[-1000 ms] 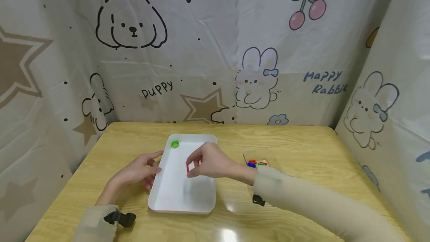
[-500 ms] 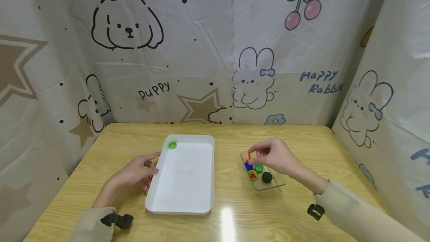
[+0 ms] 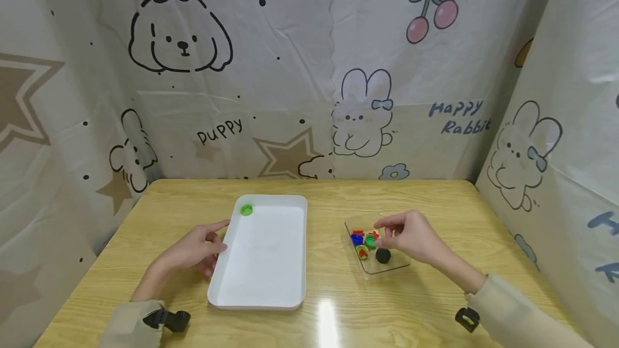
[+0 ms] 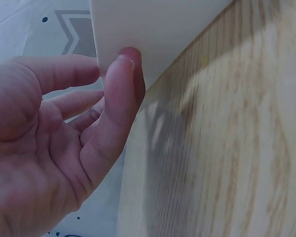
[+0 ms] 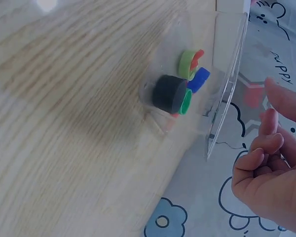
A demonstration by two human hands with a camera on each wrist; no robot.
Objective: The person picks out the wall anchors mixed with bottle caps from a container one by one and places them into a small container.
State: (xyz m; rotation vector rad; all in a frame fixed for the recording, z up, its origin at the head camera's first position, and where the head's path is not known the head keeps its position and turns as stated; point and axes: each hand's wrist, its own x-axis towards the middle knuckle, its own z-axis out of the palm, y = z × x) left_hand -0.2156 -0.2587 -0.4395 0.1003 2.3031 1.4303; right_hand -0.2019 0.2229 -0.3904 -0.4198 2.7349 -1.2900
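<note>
At the left, my left hand [image 3: 193, 251] rests its fingertips against the side of a shallow white tray [image 3: 301, 262]. The left wrist view shows one finger [image 4: 119, 96] pressed to the outer wall. My right hand [image 3: 416, 238] hovers over a clear plastic box [image 3: 396, 269] and pinches a small flat red piece [image 5: 254, 96] between thumb and fingertip. Inside the box are a black cylinder [image 3: 383, 255], a green round piece [image 3: 370, 241], a blue round piece [image 3: 357, 239] and a light green ring [image 3: 361, 252] with red in it.
A light green ring-like piece [image 3: 246, 210] lies in the tray's far left corner. The wooden table [image 3: 387, 316] ends at patterned curtains [image 3: 271, 69] behind and on both sides.
My right hand has travelled from above the tray to the clear box on the right, with the red piece between its fingers. My left hand has stayed at the tray's side.
</note>
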